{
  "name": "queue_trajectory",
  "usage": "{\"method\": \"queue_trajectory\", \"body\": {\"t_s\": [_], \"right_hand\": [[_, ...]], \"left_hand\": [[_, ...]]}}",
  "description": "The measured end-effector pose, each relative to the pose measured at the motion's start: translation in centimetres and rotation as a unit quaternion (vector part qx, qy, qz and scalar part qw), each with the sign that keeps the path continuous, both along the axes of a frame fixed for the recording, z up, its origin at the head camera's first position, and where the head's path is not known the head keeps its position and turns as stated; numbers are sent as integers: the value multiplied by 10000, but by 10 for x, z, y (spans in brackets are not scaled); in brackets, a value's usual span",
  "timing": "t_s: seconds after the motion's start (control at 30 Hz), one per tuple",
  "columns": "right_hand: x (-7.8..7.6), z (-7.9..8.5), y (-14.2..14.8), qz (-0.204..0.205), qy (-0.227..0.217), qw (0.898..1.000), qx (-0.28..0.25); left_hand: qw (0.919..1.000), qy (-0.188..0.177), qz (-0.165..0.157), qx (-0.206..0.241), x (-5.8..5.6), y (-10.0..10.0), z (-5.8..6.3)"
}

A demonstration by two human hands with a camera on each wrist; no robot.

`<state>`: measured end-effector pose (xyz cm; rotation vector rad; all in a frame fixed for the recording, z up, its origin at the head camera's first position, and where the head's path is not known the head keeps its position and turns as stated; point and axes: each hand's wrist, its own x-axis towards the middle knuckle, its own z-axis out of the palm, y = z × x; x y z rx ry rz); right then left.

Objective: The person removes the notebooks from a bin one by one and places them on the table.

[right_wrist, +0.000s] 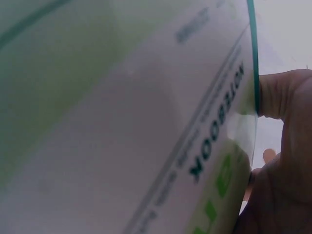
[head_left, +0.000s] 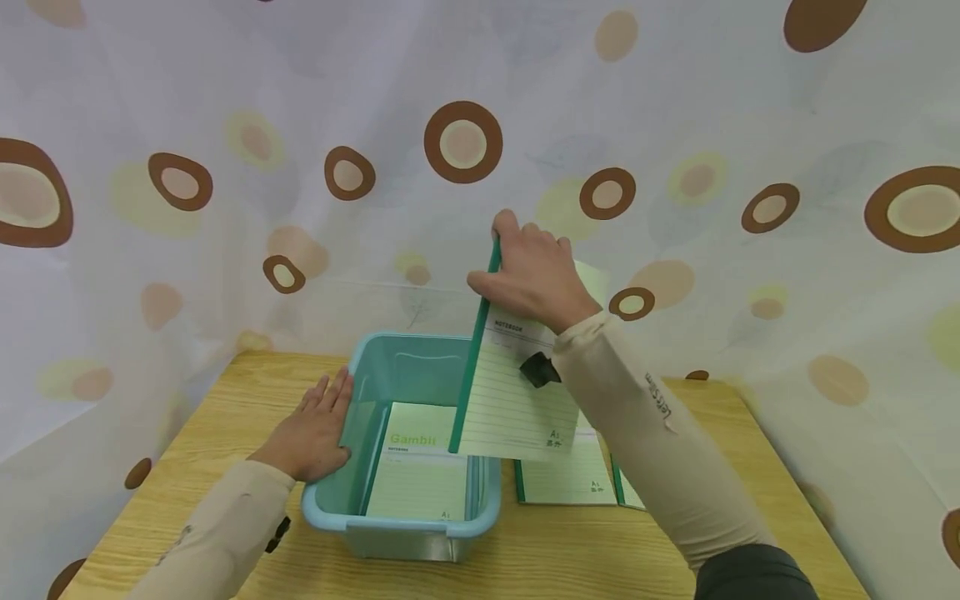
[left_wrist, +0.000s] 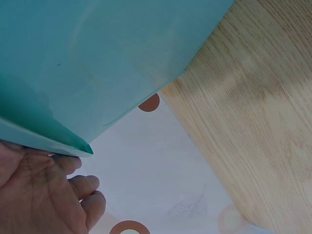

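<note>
My right hand (head_left: 536,271) grips a pale green notebook (head_left: 498,408) by its dark green spine and holds it up tilted, above the right side of a light blue plastic bin (head_left: 412,527). In the right wrist view the notebook's cover (right_wrist: 122,146) fills most of the picture, with the thumb at the spine. Against the bin's left rim rests my left hand (head_left: 311,429), fingers extended. The left wrist view shows its loosely bent fingers (left_wrist: 85,187) along the outside of the bin wall (left_wrist: 112,53). A similar notebook (head_left: 420,479) lies inside the bin, marked "Gambit".
Right of the bin, another green-spined notebook (head_left: 566,483) lies on the wooden table (head_left: 570,550). Beside it, one more notebook (head_left: 628,492) is mostly hidden by my right forearm. A patterned cloth (head_left: 465,50) hangs behind the table.
</note>
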<state>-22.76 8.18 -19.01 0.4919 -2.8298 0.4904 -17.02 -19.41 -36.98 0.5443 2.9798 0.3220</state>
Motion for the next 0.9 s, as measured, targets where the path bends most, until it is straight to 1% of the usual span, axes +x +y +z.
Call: {"method": "queue_trajectory", "body": {"t_s": [0.13, 0.23, 0.3, 0.4, 0.5, 0.6, 0.7, 0.8, 0.9], "right_hand": [[2, -16, 27, -181, 0, 9998, 120], [1, -35, 46, -259, -45, 9994, 208], [0, -50, 58, -288, -86, 9992, 271], [-2, -82, 74, -314, -156, 9987, 360], [-3, -121, 85, -316, -311, 9982, 413], [-2, -159, 92, -325, -603, 9967, 429], [0, -194, 95, -381, -857, 9946, 451], [2, -222, 96, -393, -988, 9932, 477], [5, -246, 95, -305, -1068, 9928, 453]], "left_hand": [[10000, 33, -51, 1, 0, -1, 2], [9999, 64, -77, -26, -2, -1, 2], [9999, 76, -84, -34, -3, -1, 1], [9999, 86, -92, -21, -4, 0, 0], [9999, 82, -93, -13, -3, 0, 0], [9999, 76, -64, -20, -2, 0, 0], [10000, 63, -44, -23, -1, -1, 0], [10000, 40, -36, -12, 0, 0, 0], [10000, 23, -27, -10, 0, 0, -1]]}}
